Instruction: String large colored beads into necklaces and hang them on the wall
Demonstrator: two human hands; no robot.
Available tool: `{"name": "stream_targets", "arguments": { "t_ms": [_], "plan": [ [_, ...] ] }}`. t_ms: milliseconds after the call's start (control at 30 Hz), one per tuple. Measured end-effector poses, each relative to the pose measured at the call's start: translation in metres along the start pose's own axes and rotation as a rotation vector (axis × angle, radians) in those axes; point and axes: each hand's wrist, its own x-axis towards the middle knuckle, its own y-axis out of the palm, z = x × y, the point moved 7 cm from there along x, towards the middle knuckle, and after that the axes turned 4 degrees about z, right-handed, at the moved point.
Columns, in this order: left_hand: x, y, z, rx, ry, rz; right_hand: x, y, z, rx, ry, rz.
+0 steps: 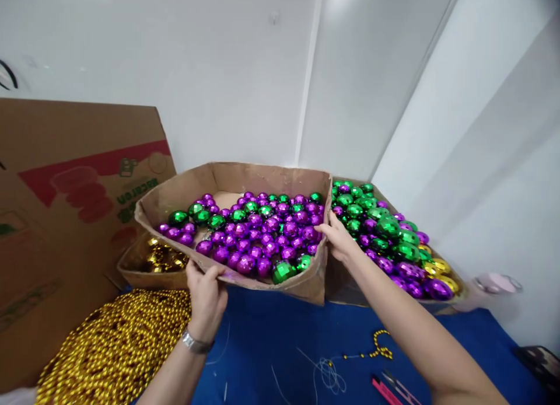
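Both hands hold an open cardboard box (262, 171) tilted above the table. My left hand (205, 297), with a silver watch at the wrist, grips its near left edge. At the right end, my right hand (339, 238) has its fingers closed over the rim. Inside lie many shiny purple balls (247, 264) and some green balls (284, 271), gathered mostly toward the near and right side, with bare cardboard showing at the back left. Some fingers are hidden behind the box walls.
A second box (350, 288) of green, purple and gold balls stands to the right. On the left are a pile of gold bead strings (126, 335), a small box of gold balls (168, 259) and a large carton (65, 177). Clear thread (330, 376) and a pink tool (385, 390) lie on the blue table (262, 329).
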Motion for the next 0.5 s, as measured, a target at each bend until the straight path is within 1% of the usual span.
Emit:
{"name": "stream_targets", "arguments": {
  "t_ms": [67, 100, 200, 267, 300, 367, 400, 467, 500],
  "plan": [
    [-0.008, 0.007, 0.005, -0.024, 0.016, 0.015, 0.006, -0.008, -0.002, 0.04, 0.044, 0.002],
    [-0.012, 0.011, 0.007, -0.036, 0.024, 0.025, 0.01, -0.014, -0.002, 0.045, 0.037, -0.008],
    [-0.021, 0.024, 0.01, -0.051, 0.038, 0.05, 0.023, -0.033, 0.002, 0.038, -0.048, -0.046],
    [-0.023, 0.029, 0.012, -0.058, 0.001, 0.073, 0.032, -0.044, 0.001, 0.062, -0.08, -0.081],
    [-0.021, 0.029, 0.013, -0.061, -0.043, 0.089, 0.037, -0.049, -0.001, 0.079, -0.088, -0.098],
    [-0.011, 0.021, 0.014, -0.058, -0.151, 0.116, 0.042, -0.057, -0.005, 0.101, -0.094, -0.132],
    [-0.002, 0.013, 0.012, -0.051, -0.199, 0.112, 0.042, -0.059, -0.007, 0.102, -0.093, -0.15],
    [0.022, -0.008, 0.005, -0.03, -0.278, 0.06, 0.041, -0.061, -0.01, 0.091, -0.087, -0.172],
    [0.037, -0.02, 0.002, -0.026, -0.314, 0.003, 0.039, -0.06, -0.01, 0.085, -0.084, -0.182]
  ]
}}
